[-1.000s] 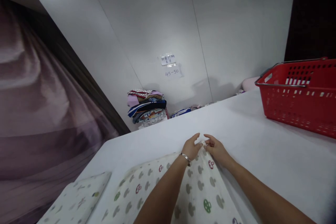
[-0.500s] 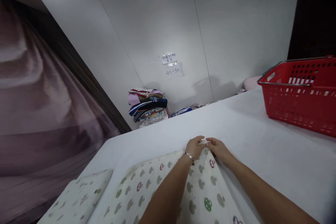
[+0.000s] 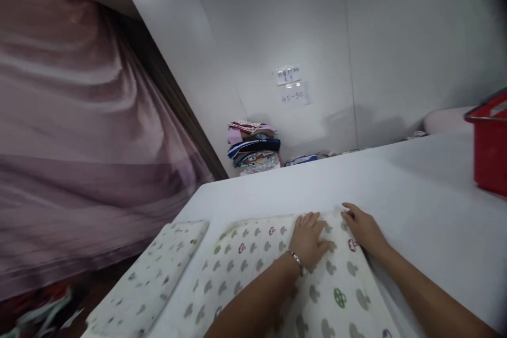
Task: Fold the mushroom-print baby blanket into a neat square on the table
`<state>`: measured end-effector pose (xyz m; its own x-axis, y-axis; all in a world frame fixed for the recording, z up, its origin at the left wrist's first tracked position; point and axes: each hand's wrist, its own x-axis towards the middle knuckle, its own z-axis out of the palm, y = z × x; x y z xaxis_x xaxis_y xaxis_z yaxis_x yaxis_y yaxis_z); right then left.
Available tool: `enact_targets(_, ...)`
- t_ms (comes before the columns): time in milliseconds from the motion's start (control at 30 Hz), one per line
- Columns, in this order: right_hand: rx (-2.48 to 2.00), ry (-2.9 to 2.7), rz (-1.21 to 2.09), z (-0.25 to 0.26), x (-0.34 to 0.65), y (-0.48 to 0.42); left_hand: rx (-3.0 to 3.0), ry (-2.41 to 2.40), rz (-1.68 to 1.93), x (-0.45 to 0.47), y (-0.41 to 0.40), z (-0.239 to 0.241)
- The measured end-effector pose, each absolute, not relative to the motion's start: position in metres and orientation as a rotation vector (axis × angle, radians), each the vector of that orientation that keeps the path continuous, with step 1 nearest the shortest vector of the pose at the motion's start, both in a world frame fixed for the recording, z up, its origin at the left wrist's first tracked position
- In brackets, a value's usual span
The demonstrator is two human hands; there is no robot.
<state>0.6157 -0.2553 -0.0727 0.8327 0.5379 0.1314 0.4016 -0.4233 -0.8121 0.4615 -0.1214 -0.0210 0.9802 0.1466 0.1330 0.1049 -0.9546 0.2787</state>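
A white cloth printed with grey, red and green mushrooms (image 3: pixel 245 269) lies spread on the white table. My left hand (image 3: pixel 309 240), with a bracelet at the wrist, rests flat on it near the far edge, fingers spread. At the cloth's far right corner is my right hand (image 3: pixel 360 227); its thumb and fingers are bent around the corner, apart at the tips, and I see nothing held between them. To the left lies a second, folded white cloth with small prints (image 3: pixel 154 274).
A red plastic basket (image 3: pixel 491 153) stands at the right. Folded clothes (image 3: pixel 253 145) are stacked beyond the table's far edge, below paper notes (image 3: pixel 293 87) on the wall. A pinkish curtain (image 3: pixel 91 132) hangs at the left. The white table (image 3: pixel 428 195) reaches to the right.
My left hand has left the corner and now lies flat on the cloth. My right hand's fingers have parted at the corner. The view has turned left.
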Motion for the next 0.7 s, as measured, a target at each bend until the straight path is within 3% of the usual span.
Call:
enact_targets(167, -2.292, -0.743, 0.2, -0.07, 0.617, -0.259, 2.848, 0.744, 0.001, 0.42, -0.094, -0.031)
enact_targets(333, -2.391, -0.752, 0.265, -0.07, 0.622, -0.262, 2.775, 0.754, -0.026, 0.417, -0.075, -0.03)
enact_targets(567, -2.398, -0.765, 0.313, -0.077, 0.627, -0.261, 2.747, 1.353, -0.04, 0.369, -0.014, -0.035)
enact_targets(700, -2.434, -0.762, 0.325, -0.075, 0.626, -0.26, 2.713, 1.361, -0.095, 0.362, 0.007, -0.04)
